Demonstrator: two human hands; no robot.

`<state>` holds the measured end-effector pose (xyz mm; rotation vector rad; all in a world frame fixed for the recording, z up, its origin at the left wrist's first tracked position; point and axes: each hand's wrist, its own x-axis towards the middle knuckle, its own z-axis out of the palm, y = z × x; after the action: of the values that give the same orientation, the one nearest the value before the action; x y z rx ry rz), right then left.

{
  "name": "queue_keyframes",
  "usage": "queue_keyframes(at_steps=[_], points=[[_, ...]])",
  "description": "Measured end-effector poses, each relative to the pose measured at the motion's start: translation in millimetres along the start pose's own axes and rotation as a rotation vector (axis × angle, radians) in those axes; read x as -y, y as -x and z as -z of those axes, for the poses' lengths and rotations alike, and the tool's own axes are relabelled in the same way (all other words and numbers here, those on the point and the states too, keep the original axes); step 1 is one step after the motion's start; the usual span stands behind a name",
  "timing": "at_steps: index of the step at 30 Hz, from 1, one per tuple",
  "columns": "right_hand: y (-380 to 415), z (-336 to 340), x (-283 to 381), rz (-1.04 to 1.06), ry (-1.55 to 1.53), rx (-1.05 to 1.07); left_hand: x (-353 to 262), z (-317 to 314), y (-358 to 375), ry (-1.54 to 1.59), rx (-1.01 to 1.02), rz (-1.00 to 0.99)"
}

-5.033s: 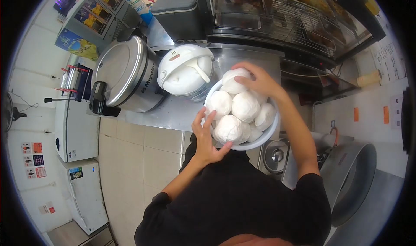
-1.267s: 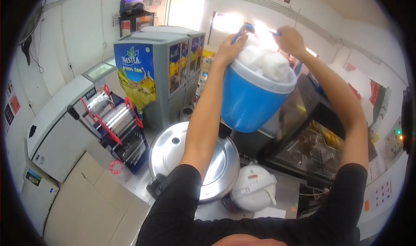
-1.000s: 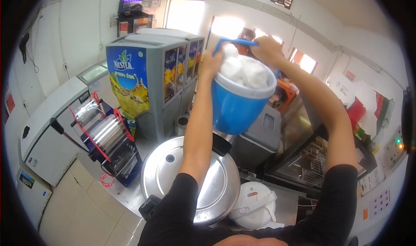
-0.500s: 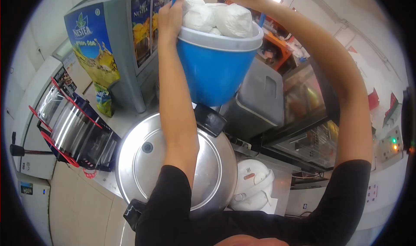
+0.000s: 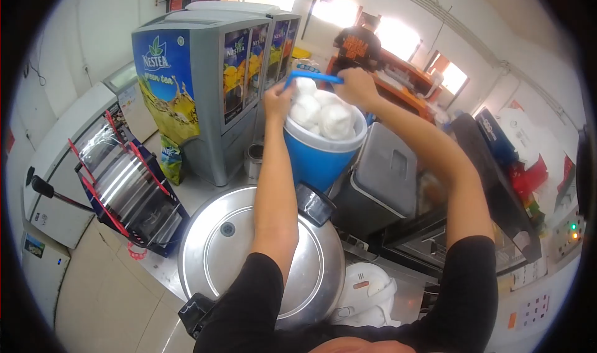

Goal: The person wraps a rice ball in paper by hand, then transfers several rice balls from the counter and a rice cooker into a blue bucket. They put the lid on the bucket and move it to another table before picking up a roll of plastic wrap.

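- A blue bucket [image 5: 320,157] with a white rim is held up in the air by both hands, above the counter and in front of the drinks dispenser [image 5: 205,86].
- The bucket is heaped with white wrapped balls [image 5: 323,114], which rise above its rim.
- The left hand [image 5: 278,102] is pressed against the near-left side of the rim, the fingers curled over the edge and touching one of the white balls; it is mostly closed on the rim.
- The right hand [image 5: 356,86] is closed around the blue bail handle [image 5: 311,77], which is raised over the load.
- Below the bucket, a large round steel cooker lid [image 5: 261,263] is seen on the counter, with a black latch [image 5: 315,205] at its far edge, just under the bucket's base.
- A small white rice cooker [image 5: 364,300] is set just beside the steel lid, on its right, partly hidden by the person's black sleeve.
- A grey lidded box [image 5: 382,182] is placed to the right of the bucket, near it but apart.
- A cup-sealing machine with red bars [image 5: 127,188] is found on the left end of the counter.
- A person in a dark shirt [image 5: 357,45] is seen in the background, beyond an orange counter, well apart from the bucket.
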<state>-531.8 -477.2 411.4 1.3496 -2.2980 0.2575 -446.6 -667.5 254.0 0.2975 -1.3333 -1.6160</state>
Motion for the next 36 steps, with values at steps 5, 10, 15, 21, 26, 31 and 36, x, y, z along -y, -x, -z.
queue_keyframes(at_steps=[5,10,15,21,26,31,36], points=[[29,-49,-26,-0.055,-0.048,0.014,19,-4,29,-0.253,-0.012,0.062],[54,-79,-21,-0.134,-0.067,0.051,37,2,35,-0.471,0.108,0.250],[73,-102,-15,-0.184,-0.133,0.115,55,3,44,-0.557,0.084,0.227],[79,-109,-18,-0.219,-0.152,0.093,53,-1,38,-0.596,0.102,0.291],[76,-101,-32,-0.235,-0.365,0.312,92,7,23,-0.432,0.146,0.429],[72,-99,-46,-0.220,-0.513,0.305,107,9,12,-0.352,0.167,0.427],[107,-72,-19,-0.141,-0.494,0.310,66,24,4,0.029,0.289,0.693]])
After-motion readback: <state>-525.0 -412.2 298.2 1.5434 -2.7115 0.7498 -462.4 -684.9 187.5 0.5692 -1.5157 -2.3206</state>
